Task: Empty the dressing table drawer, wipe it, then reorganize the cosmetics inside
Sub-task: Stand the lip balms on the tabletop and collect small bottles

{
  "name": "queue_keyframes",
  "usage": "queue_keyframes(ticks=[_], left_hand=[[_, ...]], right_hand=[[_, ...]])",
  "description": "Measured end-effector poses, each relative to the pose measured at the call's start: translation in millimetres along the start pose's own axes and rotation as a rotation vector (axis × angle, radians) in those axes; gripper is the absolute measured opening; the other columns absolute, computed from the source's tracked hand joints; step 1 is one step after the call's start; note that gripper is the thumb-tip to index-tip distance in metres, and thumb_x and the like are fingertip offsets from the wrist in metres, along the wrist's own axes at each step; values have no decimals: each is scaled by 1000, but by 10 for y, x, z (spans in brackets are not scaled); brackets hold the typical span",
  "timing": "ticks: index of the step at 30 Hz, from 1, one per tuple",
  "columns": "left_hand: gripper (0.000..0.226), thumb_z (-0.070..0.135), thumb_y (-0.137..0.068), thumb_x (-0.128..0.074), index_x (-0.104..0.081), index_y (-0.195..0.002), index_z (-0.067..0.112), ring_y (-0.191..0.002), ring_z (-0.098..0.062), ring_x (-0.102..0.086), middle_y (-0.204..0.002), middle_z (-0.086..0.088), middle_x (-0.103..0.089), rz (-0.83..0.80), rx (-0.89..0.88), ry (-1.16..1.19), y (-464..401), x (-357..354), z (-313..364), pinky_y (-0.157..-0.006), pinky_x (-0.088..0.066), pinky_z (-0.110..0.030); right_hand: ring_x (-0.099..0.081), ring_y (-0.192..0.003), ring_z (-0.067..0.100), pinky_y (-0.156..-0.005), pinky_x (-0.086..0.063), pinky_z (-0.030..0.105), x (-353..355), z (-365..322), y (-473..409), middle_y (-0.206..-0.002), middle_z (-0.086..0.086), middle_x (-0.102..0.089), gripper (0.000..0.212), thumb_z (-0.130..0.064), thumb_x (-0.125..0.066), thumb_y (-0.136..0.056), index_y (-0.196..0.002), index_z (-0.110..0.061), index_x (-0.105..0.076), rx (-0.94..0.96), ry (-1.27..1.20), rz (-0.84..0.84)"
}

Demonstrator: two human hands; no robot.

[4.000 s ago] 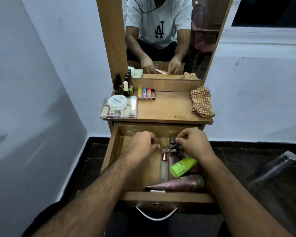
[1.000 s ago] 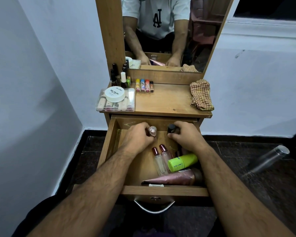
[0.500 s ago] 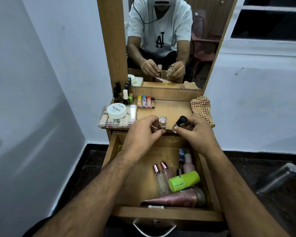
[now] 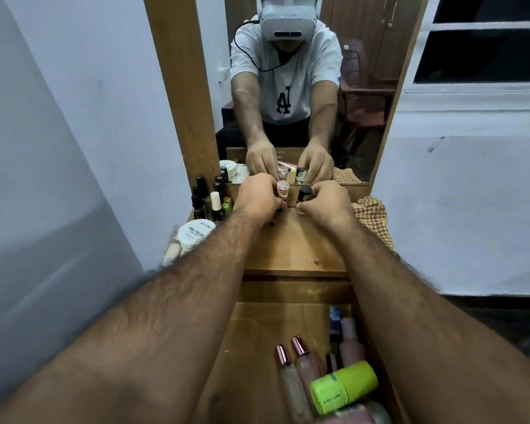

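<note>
Bottles held at the far edge of the tabletop

Hands reach side by side over the tabletop [image 4: 291,249], close to the mirror [image 4: 303,87]. The left hand [image 4: 259,195] has its fingers curled round a small clear-capped bottle [image 4: 282,192], held upright. The right hand [image 4: 328,201] grips a small black-capped bottle [image 4: 304,197], also upright, just right of the first; the 2 bottles stand apart. Whether their bases touch the wood cannot be told.

Left of the hands, dark bottles [image 4: 204,197] cluster at the far left corner, with a white jar [image 4: 195,235] nearer. A checked cloth [image 4: 372,218] lies at the right edge.

The drawer [image 4: 257,332] is open at the near side. Along its right half lie 2 rose-capped bottles [image 4: 291,371], a green bottle [image 4: 343,387] on its side, a pink bottle [image 4: 351,344] and a thin dark stick [image 4: 334,322]; its left half shows bare wood
</note>
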State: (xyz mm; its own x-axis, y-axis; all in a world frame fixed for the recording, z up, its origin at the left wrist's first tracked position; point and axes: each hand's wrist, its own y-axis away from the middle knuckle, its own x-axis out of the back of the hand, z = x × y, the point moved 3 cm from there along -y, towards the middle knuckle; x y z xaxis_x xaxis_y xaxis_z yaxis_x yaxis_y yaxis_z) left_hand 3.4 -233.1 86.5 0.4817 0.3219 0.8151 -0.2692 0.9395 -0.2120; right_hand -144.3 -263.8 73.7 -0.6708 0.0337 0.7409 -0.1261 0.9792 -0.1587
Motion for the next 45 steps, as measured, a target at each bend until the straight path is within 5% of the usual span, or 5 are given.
queue_keyframes(ticks=[11, 24, 29, 35, 45], left_hand=[[23, 28, -76, -84, -74, -96, 21, -85, -16, -67, -87, 0, -72, 16, 40, -45, -151, -150, -153, -80, -58, -36], [24, 35, -79, -81, -74, -94, 18, -87, -17, -66, -85, 0, -69, 5, 55, -127, -86, -133, -169, -80, -56, -35], [18, 28, -85, -75, -74, -100, 19, -85, -19, -68, -92, -1, -71, 187, -54, -27, 268, 23, 65, -74, -59, -38], [18, 29, -90, -71, -73, -107, 24, -83, -3, -61, -95, 10, -71, 202, -209, 133, 1108, 35, 287, -74, -48, -17], [8, 28, -86, -73, -74, -94, 28, -86, -11, -67, -92, 9, -74, -185, 16, 13, 1825, -613, -323, -79, -55, -29]], right_hand=[[-66, -84, 18, -71, -55, 31, -232, 1, -200, -83, 2, -71, 19, -25, -86, -71, -76, -18, -69, -43, 26, 50], [-66, -84, 18, -75, -57, 34, -204, 15, -84, -85, 0, -72, 21, -37, -82, -77, -84, -20, -74, -43, 135, 67], [-66, -85, 16, -77, -55, 34, 21, -27, 172, -88, -1, -74, 12, -31, -79, -80, -83, -20, -77, 65, 59, 158], [-65, -84, 9, -78, -51, 24, 376, 35, 864, -93, -2, -75, 15, -20, -74, -84, -97, -14, -79, 201, -15, 243], [-65, -87, 19, -74, -48, 24, 80, 656, 1569, -86, 1, -71, 15, -4, -66, -84, -86, -15, -76, -33, 197, -243]])
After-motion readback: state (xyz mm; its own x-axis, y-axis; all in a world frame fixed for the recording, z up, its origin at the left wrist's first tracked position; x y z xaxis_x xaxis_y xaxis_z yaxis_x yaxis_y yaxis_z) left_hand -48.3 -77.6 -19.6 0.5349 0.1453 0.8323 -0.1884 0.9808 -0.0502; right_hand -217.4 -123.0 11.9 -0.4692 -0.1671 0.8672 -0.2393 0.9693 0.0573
